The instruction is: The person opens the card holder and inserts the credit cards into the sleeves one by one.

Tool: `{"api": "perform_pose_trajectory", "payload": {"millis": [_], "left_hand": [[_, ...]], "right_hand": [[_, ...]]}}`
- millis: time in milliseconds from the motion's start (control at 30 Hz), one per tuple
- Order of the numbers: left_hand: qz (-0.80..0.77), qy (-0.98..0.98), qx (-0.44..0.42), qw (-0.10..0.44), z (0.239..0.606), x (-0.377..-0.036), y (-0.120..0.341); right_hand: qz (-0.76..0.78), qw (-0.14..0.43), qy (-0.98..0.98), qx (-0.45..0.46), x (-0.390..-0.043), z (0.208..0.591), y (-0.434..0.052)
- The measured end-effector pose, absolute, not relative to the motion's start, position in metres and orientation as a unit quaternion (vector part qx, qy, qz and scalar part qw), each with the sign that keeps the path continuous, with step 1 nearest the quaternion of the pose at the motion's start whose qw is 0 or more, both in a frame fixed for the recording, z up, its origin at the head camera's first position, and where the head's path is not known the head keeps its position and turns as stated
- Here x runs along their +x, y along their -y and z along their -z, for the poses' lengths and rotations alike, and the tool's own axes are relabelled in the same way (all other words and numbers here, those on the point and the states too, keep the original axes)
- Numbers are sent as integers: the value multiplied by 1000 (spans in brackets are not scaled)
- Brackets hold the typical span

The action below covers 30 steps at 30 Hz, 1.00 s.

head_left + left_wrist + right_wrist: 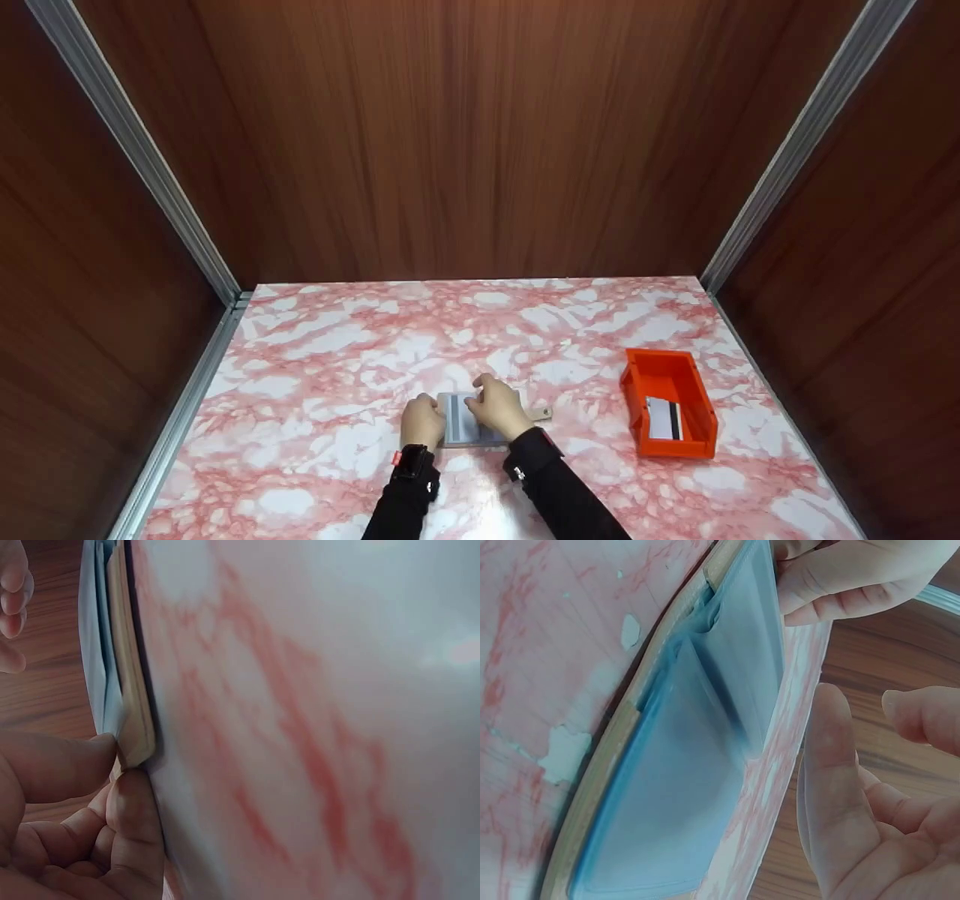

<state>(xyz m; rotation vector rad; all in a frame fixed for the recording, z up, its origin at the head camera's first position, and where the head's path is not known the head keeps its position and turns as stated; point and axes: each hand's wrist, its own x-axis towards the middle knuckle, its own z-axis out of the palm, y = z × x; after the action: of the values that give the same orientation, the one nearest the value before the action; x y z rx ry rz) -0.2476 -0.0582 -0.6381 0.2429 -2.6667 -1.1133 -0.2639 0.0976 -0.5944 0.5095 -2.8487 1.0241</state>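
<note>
Black sleeves (574,491): nearest me, my forearms reach in from about five and seven o'clock.
Card holder (461,418): straight ahead on the table, a tan cover under see-through plastic; I take it as the middle of my clock, my body at six.
Left hand (424,426): at nine o'clock, thumb and forefinger closed in a pinch on the holder's edge.
Right hand (496,409): at about two o'clock, above the holder's right part, thumb and forefinger well parted; I see nothing between them, and cannot tell whether another finger brushes the plastic.
Clear pockets (660,802): bluish, limp, buckled near the middle.
Pocket work: I judge this step to be steadying the holder with my left hand while my right deals with the pockets.
Next pocket move: it seems to call for a light fingertip touch at the plastic's edge, the left pinch firm against sliding; thin layers may cling together.
Small tab (541,413): tan, sticking out at three o'clock.
Orange bin (675,450): also toward three o'clock, well apart from the holder.
White card (661,420): dark-striped, inside the bin's near end.
Tabletop (322,337): pink-and-white marbled.
Back wall (465,150): brown wood grain, beyond twelve o'clock.
</note>
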Motion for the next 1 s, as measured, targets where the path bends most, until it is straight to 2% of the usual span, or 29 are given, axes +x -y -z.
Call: {"api": "perform_pose_trajectory", "payload": {"millis": [533,1000], "left_hand": [[382,911,89,126,639,-247,57],[379,911,79,143,640,-247,56]], "right_hand": [[-368,32,914,166,-265,592,-107],[-381,33,915,131,-269,585,-144]]}}
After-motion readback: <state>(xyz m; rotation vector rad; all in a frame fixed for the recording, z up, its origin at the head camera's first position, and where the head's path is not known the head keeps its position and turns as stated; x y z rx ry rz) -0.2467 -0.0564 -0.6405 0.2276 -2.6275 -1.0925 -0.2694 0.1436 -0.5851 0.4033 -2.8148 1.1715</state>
